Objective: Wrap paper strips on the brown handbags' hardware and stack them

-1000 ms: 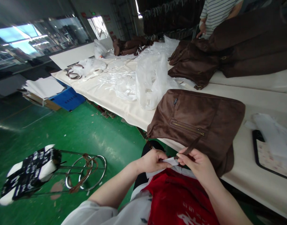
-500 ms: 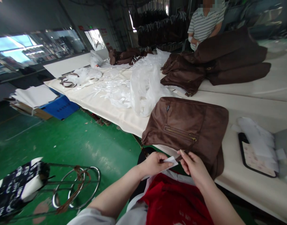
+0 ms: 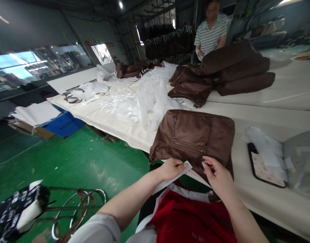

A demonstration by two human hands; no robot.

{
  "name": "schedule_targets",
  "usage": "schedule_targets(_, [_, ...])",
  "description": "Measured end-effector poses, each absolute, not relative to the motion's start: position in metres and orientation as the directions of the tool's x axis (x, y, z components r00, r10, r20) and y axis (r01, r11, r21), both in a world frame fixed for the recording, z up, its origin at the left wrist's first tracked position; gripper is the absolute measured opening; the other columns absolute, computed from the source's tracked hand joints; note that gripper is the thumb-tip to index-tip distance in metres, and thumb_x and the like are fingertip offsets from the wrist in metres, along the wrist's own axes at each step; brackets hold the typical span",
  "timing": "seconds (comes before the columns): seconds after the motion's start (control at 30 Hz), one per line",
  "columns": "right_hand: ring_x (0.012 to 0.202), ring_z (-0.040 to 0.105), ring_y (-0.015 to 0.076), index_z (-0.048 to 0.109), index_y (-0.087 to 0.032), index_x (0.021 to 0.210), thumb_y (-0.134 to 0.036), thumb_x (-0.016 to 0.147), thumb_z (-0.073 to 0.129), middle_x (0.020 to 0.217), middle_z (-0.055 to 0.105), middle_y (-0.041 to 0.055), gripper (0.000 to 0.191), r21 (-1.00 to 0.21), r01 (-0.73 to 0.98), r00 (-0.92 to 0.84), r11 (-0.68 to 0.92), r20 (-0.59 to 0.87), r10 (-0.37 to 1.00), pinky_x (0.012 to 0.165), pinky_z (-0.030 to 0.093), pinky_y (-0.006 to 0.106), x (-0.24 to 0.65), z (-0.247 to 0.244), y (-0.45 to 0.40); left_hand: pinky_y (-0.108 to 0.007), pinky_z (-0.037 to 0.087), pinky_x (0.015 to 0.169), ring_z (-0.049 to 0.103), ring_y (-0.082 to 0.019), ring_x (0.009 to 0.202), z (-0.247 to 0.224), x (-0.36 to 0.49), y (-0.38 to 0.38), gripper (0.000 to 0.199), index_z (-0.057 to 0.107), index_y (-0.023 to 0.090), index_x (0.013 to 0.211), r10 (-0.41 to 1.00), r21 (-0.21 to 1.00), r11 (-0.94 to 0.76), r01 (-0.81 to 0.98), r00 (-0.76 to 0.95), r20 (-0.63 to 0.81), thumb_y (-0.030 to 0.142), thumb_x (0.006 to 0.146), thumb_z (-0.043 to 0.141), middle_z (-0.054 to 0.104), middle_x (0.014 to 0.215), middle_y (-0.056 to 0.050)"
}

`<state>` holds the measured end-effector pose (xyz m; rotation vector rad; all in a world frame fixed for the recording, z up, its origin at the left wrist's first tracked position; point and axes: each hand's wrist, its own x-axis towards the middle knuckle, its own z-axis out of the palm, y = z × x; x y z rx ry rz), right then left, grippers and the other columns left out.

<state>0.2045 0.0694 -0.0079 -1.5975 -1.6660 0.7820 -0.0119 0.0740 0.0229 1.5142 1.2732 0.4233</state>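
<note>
White strip (image 3: 179,173), left hand (image 3: 171,168), bag label (image 3: 175,120) illegible

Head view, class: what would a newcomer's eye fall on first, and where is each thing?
Probably the large brown bag, lying at the near edge of the pale table. Before it, the left hand holds a white strip. The green floor at left and red cloth at bottom centre also stand out.

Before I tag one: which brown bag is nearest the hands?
The brown bag lying alone, front zip showing; the other bags lie farther back, bunched together.
</note>
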Motion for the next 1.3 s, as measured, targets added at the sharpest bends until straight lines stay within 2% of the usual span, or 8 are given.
schedule_targets(0.1, [0.073, 0.067, 0.0177, 0.061, -0.022, 0.113, -0.039, 0.085, 0.048, 0.101, 0.070, 0.0057, 0.036, -0.839, 0.540, -0.025, 0.066, 0.062, 0.998, 0.064, 0.050, 0.029, 0.206, -0.018, 0.072, -0.023, 0.025, 0.052, 0.033, -0.008, 0.052, 0.026, 0.000, 0.085, 0.053, 0.059, 0.013, 0.058, 0.913, 0.746, -0.091, 0.659, 0.354, -0.202, 0.053, 0.088, 0.043, 0.036, 0.052, 0.005])
schedule_targets(0.2, [0.075, 0.067, 0.0184, 0.060, -0.022, 0.113, -0.039, 0.084, 0.049, 0.100, 0.070, 0.0057, 0.035, -0.863, 0.503, -0.018, 0.049, 0.046, 0.999, 0.067, 0.051, 0.030, 0.207, -0.022, 0.074, -0.024, 0.023, 0.052, 0.032, -0.008, 0.053, 0.027, 0.013, 0.097, 0.050, 0.059, 0.014, 0.057, 0.934, 0.675, -0.185, 0.714, 0.341, -0.106, 0.046, 0.090, 0.042, 0.036, 0.052, 0.005])
schedule_targets(0.33, [0.076, 0.068, 0.0189, 0.062, -0.022, 0.109, -0.039, 0.084, 0.051, 0.099, 0.070, 0.0056, 0.032, -0.892, 0.450, -0.028, 0.042, 0.033, 0.999, 0.071, 0.053, 0.032, 0.209, -0.024, 0.075, -0.022, 0.028, 0.051, 0.039, -0.008, 0.051, 0.024, 0.029, 0.111, 0.054, 0.064, 0.013, 0.060, 0.941, 0.681, -0.125, 0.721, 0.303, -0.149, 0.053, 0.089, 0.041, 0.046, 0.051, 0.004])
schedule_targets(0.5, [0.065, 0.067, 0.0170, 0.061, -0.022, 0.108, -0.038, 0.084, 0.049, 0.097, 0.070, 0.0050, 0.032, -0.931, 0.362, -0.024, -0.045, -0.057, 0.998, 0.062, 0.054, 0.030, 0.210, -0.025, 0.080, -0.020, 0.044, 0.051, 0.056, -0.011, 0.052, 0.014, 0.049, 0.124, 0.052, 0.069, 0.013, 0.071, 0.888, 0.797, 0.180, 0.576, 0.252, -0.383, 0.057, 0.085, 0.047, 0.066, 0.063, -0.003])
schedule_targets(0.7, [0.060, 0.066, 0.0135, 0.057, -0.023, 0.112, -0.033, 0.085, 0.046, 0.098, 0.071, 0.0027, 0.031, -0.937, 0.337, -0.039, -0.092, -0.111, 0.993, 0.058, 0.054, 0.026, 0.211, -0.028, 0.082, -0.023, 0.049, 0.056, 0.060, -0.012, 0.058, 0.012, 0.060, 0.129, 0.050, 0.068, 0.011, 0.084, 0.878, 0.828, 0.260, 0.496, 0.236, -0.417, 0.055, 0.087, 0.045, 0.069, 0.075, -0.008])
schedule_targets(0.83, [0.061, 0.066, 0.0131, 0.057, -0.022, 0.112, -0.031, 0.085, 0.047, 0.094, 0.071, 0.0019, 0.030, -0.940, 0.325, -0.051, -0.103, -0.126, 0.991, 0.055, 0.055, 0.025, 0.212, -0.027, 0.082, -0.023, 0.043, 0.061, 0.055, -0.011, 0.061, 0.022, 0.047, 0.129, 0.044, 0.070, 0.012, 0.081, 0.874, 0.840, 0.154, 0.520, 0.324, -0.361, 0.052, 0.083, 0.052, 0.065, 0.069, -0.001])
schedule_targets(1.0, [0.058, 0.064, 0.0122, 0.059, -0.020, 0.107, -0.033, 0.087, 0.047, 0.088, 0.070, 0.0031, 0.026, -0.935, 0.323, -0.025, -0.146, -0.163, 0.986, 0.051, 0.054, 0.023, 0.211, -0.020, 0.084, -0.022, 0.028, 0.052, 0.039, -0.009, 0.054, 0.031, 0.036, 0.134, 0.038, 0.065, 0.013, 0.062, 0.871, 0.712, -0.094, 0.696, 0.405, -0.280, 0.045, 0.080, 0.055, 0.044, 0.051, 0.006])
schedule_targets(1.3, [0.050, 0.060, 0.0107, 0.062, -0.018, 0.082, -0.033, 0.090, 0.046, 0.075, 0.069, 0.0042, 0.024, -0.939, 0.231, -0.119, -0.253, -0.285, 0.951, 0.042, 0.049, 0.020, 0.197, -0.016, 0.100, -0.022, 0.027, 0.050, 0.037, -0.008, 0.054, 0.014, 0.032, 0.131, 0.031, 0.066, 0.012, 0.064, 0.921, 0.788, 0.020, 0.616, 0.294, -0.254, 0.039, 0.076, 0.057, 0.044, 0.055, 0.005])
